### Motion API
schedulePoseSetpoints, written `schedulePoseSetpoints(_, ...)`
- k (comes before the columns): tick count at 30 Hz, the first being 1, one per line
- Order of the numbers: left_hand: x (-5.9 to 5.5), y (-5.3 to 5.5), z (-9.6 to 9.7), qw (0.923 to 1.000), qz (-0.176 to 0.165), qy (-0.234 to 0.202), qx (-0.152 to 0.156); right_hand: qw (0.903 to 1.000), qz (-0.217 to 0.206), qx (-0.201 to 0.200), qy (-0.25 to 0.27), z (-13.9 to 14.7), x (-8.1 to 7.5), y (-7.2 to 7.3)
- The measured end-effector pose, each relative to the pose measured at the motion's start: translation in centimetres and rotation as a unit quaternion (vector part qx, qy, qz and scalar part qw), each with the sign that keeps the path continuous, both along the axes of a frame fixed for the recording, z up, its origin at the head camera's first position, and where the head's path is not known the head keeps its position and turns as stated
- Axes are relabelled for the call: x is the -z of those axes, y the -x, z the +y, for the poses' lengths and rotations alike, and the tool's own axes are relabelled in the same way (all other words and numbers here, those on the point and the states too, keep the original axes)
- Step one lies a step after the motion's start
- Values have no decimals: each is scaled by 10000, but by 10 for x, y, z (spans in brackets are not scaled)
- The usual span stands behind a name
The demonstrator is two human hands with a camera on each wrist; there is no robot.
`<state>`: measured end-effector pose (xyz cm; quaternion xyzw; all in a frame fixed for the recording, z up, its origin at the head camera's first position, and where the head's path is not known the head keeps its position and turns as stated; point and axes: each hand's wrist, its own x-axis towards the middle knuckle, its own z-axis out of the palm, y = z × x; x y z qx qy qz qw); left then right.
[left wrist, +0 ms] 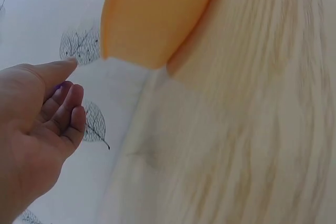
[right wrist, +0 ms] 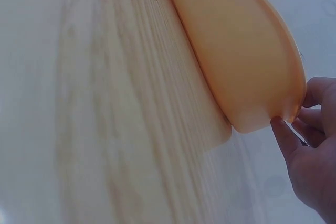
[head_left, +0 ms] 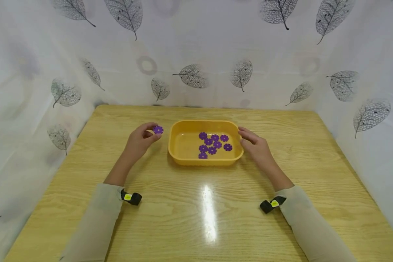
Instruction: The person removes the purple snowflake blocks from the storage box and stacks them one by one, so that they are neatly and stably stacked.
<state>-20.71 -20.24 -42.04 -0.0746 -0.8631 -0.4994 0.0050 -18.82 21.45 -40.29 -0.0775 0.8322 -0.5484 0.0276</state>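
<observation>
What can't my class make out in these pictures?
Left wrist: most of the purple disc, hidden by the left grip.
Right wrist: the tray's far end, cut off by the top edge; its inside, hidden by its wall.
Head: any writing on the wrist labels, too small.

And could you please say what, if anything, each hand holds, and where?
The left hand pinches a purple flower by its edge; the right hand holds the yellow tray by its right end.

The yellow tray (head_left: 186,143) blocks sideways passage, with free room above.
</observation>
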Motion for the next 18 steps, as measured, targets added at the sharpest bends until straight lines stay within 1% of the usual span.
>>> schedulePoseSetpoints(4,7,0,-12,9990,-187,397,-86,10000,35,-48,8,1,-1,-1)
schedulePoseSetpoints(8,13,-3,-23,9959,-448,778,-113,10000,1,-66,16,1,0,0)
schedulePoseSetpoints(13,18,-6,-31,9921,-666,1062,-26,10000,9,-78,-53,0,-2,-1)
schedulePoseSetpoints(18,20,-6,-35,9893,-767,1237,133,10000,-7,-60,-24,0,-3,-1)
